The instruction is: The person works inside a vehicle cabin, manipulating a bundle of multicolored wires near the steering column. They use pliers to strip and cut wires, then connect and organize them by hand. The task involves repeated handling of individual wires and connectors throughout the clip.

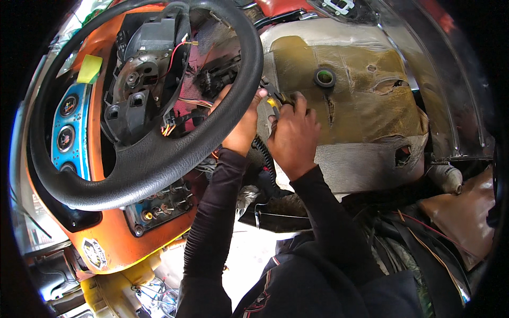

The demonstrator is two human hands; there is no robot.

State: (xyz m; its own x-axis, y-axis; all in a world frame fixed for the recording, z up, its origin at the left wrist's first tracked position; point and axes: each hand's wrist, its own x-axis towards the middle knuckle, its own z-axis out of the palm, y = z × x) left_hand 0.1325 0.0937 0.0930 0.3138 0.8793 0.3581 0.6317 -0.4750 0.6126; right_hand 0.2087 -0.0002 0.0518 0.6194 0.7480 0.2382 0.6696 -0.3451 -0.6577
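My right hand is closed on a pair of pliers or cutters with yellow and dark handles, its head up beside the steering wheel's rim. My left hand is partly behind the black steering wheel, its fingertips closed near the tool's head; what they hold is too small to make out. Coloured wires run behind the wheel toward that hand, and a black corrugated conduit hangs below. A roll of black tape lies on the worn olive seat to the right.
The orange dashboard at the left carries a blue gauge panel, a yellow paper note and a switch panel. The steering column's housing is opened up. A metal rail edges the seat's right side.
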